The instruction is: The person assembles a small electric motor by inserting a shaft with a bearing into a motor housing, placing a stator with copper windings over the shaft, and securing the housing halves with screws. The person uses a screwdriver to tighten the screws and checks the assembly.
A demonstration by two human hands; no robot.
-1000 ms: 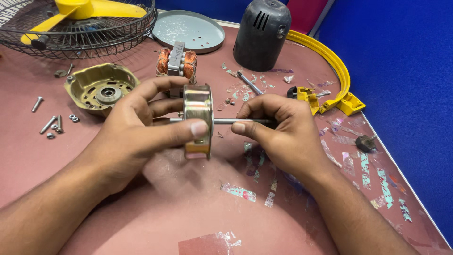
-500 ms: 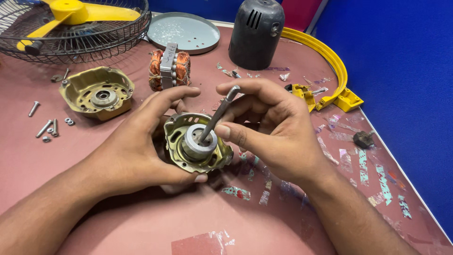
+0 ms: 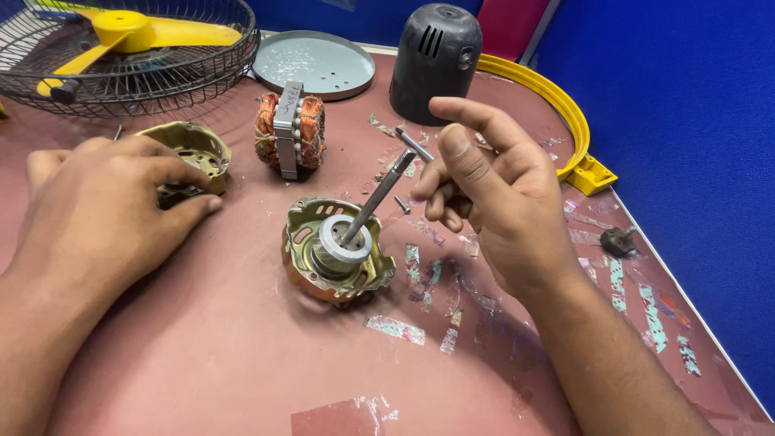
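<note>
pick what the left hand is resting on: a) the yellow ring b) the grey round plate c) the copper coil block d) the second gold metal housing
d: the left hand lies over the gold housing at the table's left, while the coil block stands apart from it.

Right hand (image 3: 492, 202) steadies rotor shaft (image 3: 378, 196); left hand (image 3: 105, 214) touches housing cover (image 3: 190, 149).

No packages, signs or screens, only torn sticker scraps (image 3: 394, 328) stuck on the table (image 3: 202, 363)
</note>
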